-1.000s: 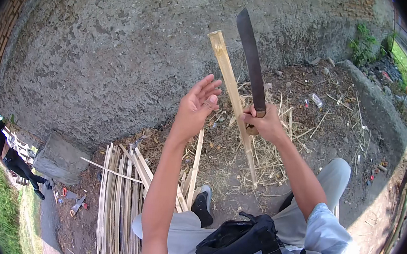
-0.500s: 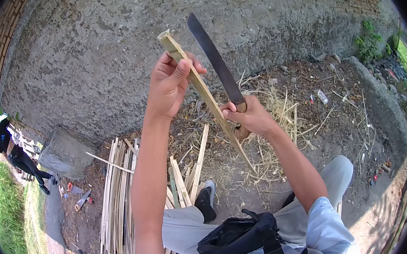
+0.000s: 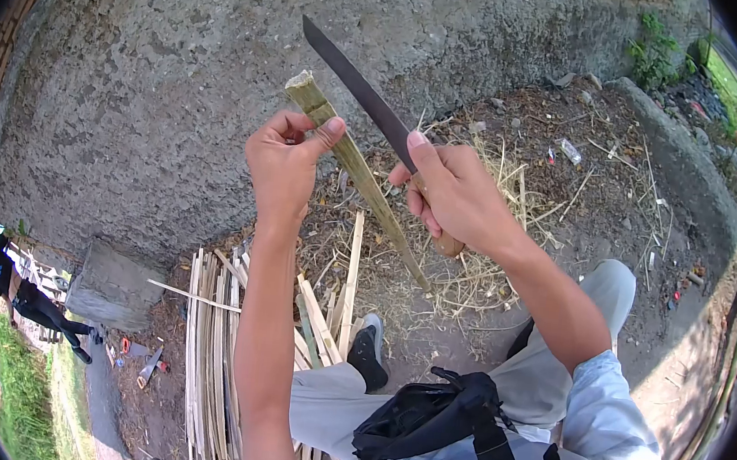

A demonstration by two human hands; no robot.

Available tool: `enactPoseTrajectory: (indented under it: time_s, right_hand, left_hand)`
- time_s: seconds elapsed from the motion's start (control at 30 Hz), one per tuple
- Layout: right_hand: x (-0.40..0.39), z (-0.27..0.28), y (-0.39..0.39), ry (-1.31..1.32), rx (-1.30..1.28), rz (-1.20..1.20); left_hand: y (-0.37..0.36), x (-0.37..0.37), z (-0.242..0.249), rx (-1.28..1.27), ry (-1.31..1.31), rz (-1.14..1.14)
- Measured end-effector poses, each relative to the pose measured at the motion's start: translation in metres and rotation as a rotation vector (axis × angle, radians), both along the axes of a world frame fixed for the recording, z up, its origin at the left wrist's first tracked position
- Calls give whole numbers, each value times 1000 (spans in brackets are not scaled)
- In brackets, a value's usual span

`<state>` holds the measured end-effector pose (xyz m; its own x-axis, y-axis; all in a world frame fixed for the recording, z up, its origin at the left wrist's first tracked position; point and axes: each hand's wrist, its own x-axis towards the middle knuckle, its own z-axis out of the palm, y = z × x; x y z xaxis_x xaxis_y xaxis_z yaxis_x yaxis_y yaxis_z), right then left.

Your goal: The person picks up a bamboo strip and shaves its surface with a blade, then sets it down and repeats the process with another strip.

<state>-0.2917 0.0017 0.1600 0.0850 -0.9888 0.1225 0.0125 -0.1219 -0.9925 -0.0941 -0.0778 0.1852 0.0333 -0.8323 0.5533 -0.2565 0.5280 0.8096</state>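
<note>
1. Slat (image 3: 364, 181): a long, narrow strip of split bamboo, pale tan along its length and greenish at the upper end, which is cut rough and blunt. It runs on a slant from upper left to lower right, high in front of you, over the littered ground.
2. Your left hand (image 3: 284, 169) is closed around the slat just below its top end, thumb pressed along the near face.
3. The slat's lower end tapers thin and sits low, over the straw (image 3: 483, 241); you cannot tell whether it touches the ground.
4. Your right hand (image 3: 452, 194) is wrapped tight on the wooden handle of the knife (image 3: 360, 92), thumb laid up along the base of the blade.
5. The knife's blade is long, dark and flat; it points up and to the left, crossing just behind the slat near your left thumb. Whether the edge touches the slat is not clear.
6. Below the hands, a pile (image 3: 215, 348) of similar pale strips lies on the ground beside your shoe (image 3: 367, 354).
7. A black bag (image 3: 421, 421) hangs at your chest, near the bottom edge.
8. A rough concrete wall (image 3: 179, 79) rises behind everything.
9. Far left, another person (image 3: 21, 290) bends over by the grass, well apart from you.
</note>
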Motion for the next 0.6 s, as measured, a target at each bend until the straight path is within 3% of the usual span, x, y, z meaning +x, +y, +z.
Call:
enactPoseTrajectory:
  time_s: [0.13, 0.23, 0.6]
  right_hand:
    - [12, 16, -1, 102, -62, -2]
    - [14, 8, -4, 213, -54, 0]
    - [26, -21, -5, 59, 35, -32]
  left_hand:
    - [5, -6, 0, -279, -180, 108]
    - [8, -6, -1, -202, -211, 130]
    - [-1, -20, -8, -198, -125, 104]
